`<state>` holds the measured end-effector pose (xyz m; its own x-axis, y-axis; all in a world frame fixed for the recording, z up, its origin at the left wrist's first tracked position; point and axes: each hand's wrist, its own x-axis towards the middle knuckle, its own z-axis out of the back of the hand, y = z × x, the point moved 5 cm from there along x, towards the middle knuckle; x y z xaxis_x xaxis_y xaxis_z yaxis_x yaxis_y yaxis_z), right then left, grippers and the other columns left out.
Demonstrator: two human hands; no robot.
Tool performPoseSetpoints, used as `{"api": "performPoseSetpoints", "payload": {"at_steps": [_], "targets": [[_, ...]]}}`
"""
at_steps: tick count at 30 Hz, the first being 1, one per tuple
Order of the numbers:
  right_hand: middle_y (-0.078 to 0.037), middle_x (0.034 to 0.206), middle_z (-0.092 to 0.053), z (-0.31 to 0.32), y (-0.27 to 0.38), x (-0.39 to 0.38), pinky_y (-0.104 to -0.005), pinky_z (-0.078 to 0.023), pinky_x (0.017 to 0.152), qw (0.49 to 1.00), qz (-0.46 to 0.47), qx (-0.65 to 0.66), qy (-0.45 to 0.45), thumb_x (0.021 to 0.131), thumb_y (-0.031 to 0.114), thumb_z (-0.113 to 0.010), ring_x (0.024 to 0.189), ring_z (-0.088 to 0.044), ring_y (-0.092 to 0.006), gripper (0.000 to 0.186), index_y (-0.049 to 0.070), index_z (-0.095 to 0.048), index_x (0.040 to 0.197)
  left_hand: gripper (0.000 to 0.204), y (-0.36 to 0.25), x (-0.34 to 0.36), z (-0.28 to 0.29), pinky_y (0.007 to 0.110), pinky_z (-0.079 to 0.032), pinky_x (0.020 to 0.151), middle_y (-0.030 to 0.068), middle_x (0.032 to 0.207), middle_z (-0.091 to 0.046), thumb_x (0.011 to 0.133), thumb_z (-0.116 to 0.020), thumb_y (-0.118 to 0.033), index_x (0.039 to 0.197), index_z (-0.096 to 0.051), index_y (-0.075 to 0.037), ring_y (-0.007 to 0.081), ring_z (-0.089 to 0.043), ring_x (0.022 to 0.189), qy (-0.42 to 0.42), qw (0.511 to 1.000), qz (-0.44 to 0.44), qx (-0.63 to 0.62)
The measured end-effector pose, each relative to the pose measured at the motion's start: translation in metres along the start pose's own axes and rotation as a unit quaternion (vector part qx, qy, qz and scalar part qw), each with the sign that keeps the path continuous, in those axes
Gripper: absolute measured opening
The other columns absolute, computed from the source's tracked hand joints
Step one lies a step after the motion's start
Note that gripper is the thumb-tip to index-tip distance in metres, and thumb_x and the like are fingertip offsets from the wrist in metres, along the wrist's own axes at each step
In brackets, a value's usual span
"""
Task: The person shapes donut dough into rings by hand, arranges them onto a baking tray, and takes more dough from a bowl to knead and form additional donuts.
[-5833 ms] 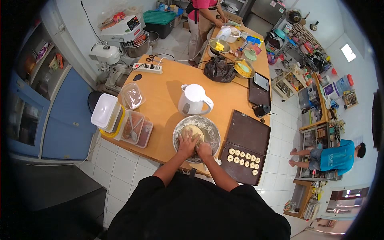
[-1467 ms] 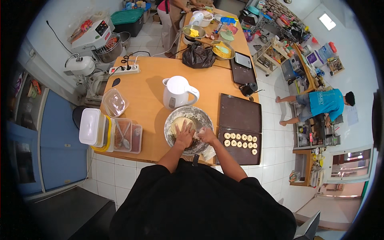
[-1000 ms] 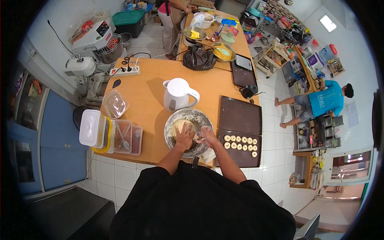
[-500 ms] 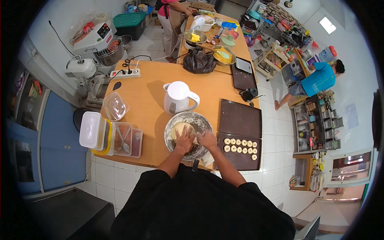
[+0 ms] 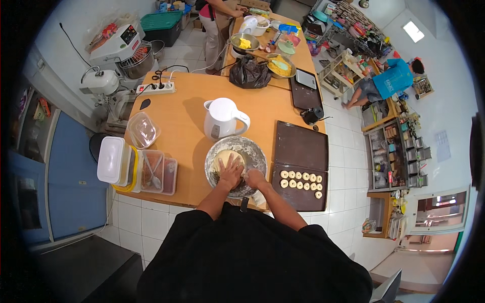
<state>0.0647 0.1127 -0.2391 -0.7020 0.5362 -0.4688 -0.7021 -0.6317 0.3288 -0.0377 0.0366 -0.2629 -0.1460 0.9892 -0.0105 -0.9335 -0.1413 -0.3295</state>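
A large metal bowl (image 5: 260, 152), floury on the inside, stands at the table's near edge. In it lies a pale lump of dough (image 5: 225, 158). My left hand (image 5: 231, 173) presses flat on the dough with the fingers spread. Over the bowl's right side, my right hand (image 5: 255, 179) is closed near the dough's edge; what its fingers hold, if anything, is hidden. Just behind the bowl stands a white electric kettle (image 5: 221, 117).
Right of the bowl are a dark tray (image 5: 302, 202) with small dough rings and a bare tray (image 5: 302, 146). Left stand lidded plastic tubs (image 5: 113, 160). Farther back are a black plastic bag (image 5: 250, 72) and a power strip (image 5: 155, 88). Two people work beyond.
My right hand has moved inward, closer to my left, which stays on the dough. The person in blue at the right has moved farther away. The whole view has shifted slightly.
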Motion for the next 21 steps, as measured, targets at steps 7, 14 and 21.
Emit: {"api": "performPoseSetpoints", "payload": {"at_steps": [7,14,21], "targets": [[-0.025,0.081,-0.064,0.056,0.011,-0.03,-0.0481,-0.047,0.068,0.966,0.122,0.173,-0.15,0.093,0.031,-0.05,0.076,-0.062,-0.0418,0.038,-0.003,-0.062,0.081,0.038,-0.005,0.001,0.007,0.078,0.0,0.108,0.0087,0.161,-0.025,0.092,-0.053,-0.031,0.127,-0.055,-0.017,0.0377,-0.003,0.151,0.057,0.998,0.025,-0.007],[-0.01,0.085,-0.063,0.058,-0.006,-0.032,-0.0337,-0.052,0.063,0.851,-0.059,0.52,-0.035,0.1,0.035,-0.053,0.068,-0.065,-0.0194,0.036,-0.001,-0.057,0.1,0.034,-0.006,0.001,0.021,0.077,0.004,0.109,0.0092,0.161,-0.025,0.093,-0.05,-0.027,0.125,-0.055,-0.017,0.0383,-0.003,0.151,0.068,0.996,0.038,-0.037],[-0.006,0.09,-0.066,0.032,0.014,-0.037,-0.0209,-0.047,0.053,0.676,-0.072,0.732,0.039,0.099,0.012,-0.055,0.062,-0.058,-0.0116,0.033,0.002,-0.049,0.13,0.036,-0.007,-0.003,0.016,0.078,0.004,0.108,0.0082,0.162,-0.021,0.095,-0.05,-0.032,0.127,-0.054,-0.018,0.0386,-0.001,0.151,0.063,0.998,0.023,-0.003]]}}
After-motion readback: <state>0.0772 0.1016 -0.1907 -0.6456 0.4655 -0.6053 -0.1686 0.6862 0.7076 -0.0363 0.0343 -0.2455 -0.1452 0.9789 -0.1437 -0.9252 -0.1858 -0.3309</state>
